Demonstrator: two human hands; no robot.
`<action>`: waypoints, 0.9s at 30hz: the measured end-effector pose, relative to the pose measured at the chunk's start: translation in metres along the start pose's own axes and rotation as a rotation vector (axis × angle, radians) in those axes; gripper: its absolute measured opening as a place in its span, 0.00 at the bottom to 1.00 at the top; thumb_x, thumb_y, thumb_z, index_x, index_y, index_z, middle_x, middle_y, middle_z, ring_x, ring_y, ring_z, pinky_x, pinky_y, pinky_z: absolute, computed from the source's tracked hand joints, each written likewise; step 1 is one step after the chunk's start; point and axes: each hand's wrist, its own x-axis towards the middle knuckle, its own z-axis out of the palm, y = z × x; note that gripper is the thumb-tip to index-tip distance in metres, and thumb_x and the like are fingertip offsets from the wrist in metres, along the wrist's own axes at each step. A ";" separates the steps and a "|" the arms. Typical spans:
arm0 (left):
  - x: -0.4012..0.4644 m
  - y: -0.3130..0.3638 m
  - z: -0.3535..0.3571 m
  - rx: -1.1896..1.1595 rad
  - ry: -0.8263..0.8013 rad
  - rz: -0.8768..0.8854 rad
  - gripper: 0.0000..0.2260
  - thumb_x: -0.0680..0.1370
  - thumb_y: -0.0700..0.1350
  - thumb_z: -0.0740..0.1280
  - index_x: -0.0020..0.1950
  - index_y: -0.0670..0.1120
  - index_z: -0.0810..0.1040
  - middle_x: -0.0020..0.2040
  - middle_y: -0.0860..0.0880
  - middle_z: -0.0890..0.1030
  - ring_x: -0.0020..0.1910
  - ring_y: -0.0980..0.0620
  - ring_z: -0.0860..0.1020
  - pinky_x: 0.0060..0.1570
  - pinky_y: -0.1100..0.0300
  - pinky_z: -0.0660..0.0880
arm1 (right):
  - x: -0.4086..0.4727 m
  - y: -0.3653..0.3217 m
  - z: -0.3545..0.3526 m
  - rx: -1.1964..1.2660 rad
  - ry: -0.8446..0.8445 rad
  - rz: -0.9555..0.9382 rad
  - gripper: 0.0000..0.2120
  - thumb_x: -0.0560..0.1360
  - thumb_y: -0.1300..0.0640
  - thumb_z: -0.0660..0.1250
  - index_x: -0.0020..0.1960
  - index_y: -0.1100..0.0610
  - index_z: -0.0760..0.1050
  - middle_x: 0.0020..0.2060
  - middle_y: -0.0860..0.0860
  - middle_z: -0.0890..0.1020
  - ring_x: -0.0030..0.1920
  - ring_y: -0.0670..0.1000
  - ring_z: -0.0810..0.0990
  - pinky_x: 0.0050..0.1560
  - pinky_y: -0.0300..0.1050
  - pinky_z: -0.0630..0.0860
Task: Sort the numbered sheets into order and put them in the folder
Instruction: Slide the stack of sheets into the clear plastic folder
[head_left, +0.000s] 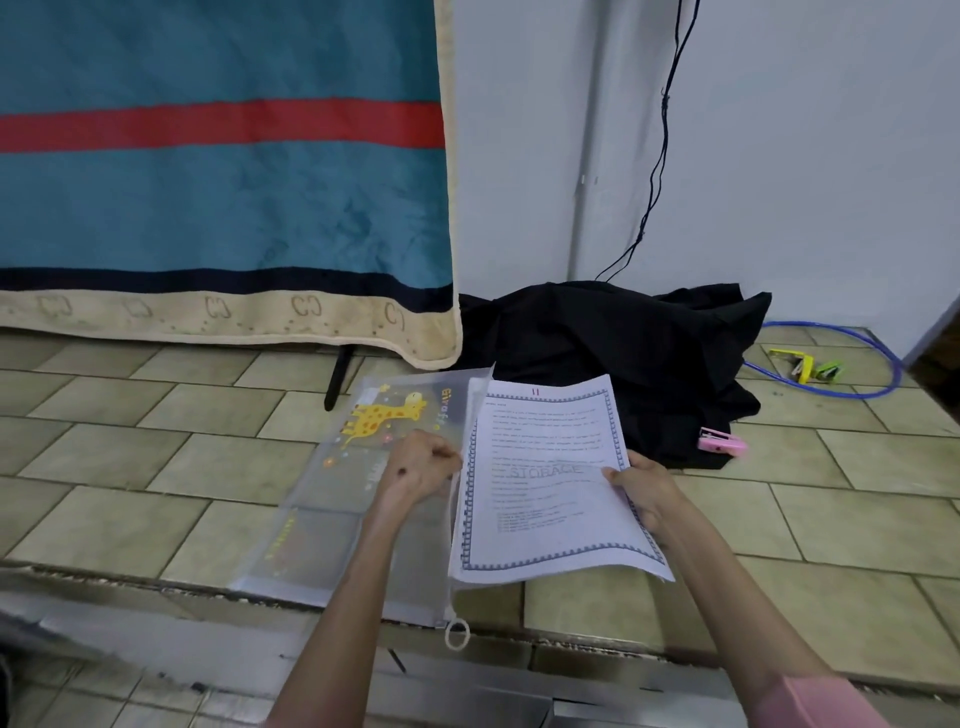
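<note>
Left hand (422, 464) pinches the giraffe zip folder (332, 499) mouth open on the floor, right hand (640, 491) grips the sheet stack (550, 478) w/ 11 on top, so imo square edges, slide in corner first.

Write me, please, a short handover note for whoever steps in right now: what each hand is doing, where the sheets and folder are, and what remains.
Left hand: grips the open edge of the translucent giraffe folder, which lies on the tiled floor.
Right hand: pinches the right edge of the sheet stack; the top sheet is marked 11 in red.
Done: sheets gathered into one stack, with its left edge at the folder mouth; the order beneath the top sheet cannot be checked.
Left: slide the stack fully in and close the folder.
</note>
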 end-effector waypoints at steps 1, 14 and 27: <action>-0.001 0.001 -0.003 -0.011 -0.027 -0.013 0.07 0.72 0.33 0.67 0.48 0.35 0.82 0.44 0.41 0.83 0.42 0.46 0.82 0.42 0.52 0.82 | -0.001 0.002 0.002 0.010 0.008 0.000 0.16 0.77 0.69 0.60 0.63 0.61 0.74 0.55 0.58 0.81 0.51 0.58 0.80 0.48 0.49 0.78; 0.003 0.014 -0.010 0.064 -0.122 -0.088 0.15 0.69 0.31 0.71 0.55 0.36 0.79 0.43 0.47 0.80 0.44 0.47 0.81 0.44 0.55 0.82 | -0.012 0.010 0.013 0.070 0.089 -0.014 0.18 0.77 0.69 0.61 0.65 0.60 0.71 0.51 0.56 0.80 0.49 0.57 0.80 0.40 0.45 0.78; 0.002 0.016 0.015 -0.064 -0.092 -0.107 0.07 0.70 0.32 0.68 0.43 0.41 0.75 0.45 0.44 0.77 0.39 0.48 0.76 0.35 0.61 0.80 | -0.041 0.009 0.041 0.082 0.021 -0.060 0.15 0.77 0.70 0.59 0.62 0.58 0.72 0.51 0.55 0.79 0.49 0.56 0.79 0.44 0.46 0.79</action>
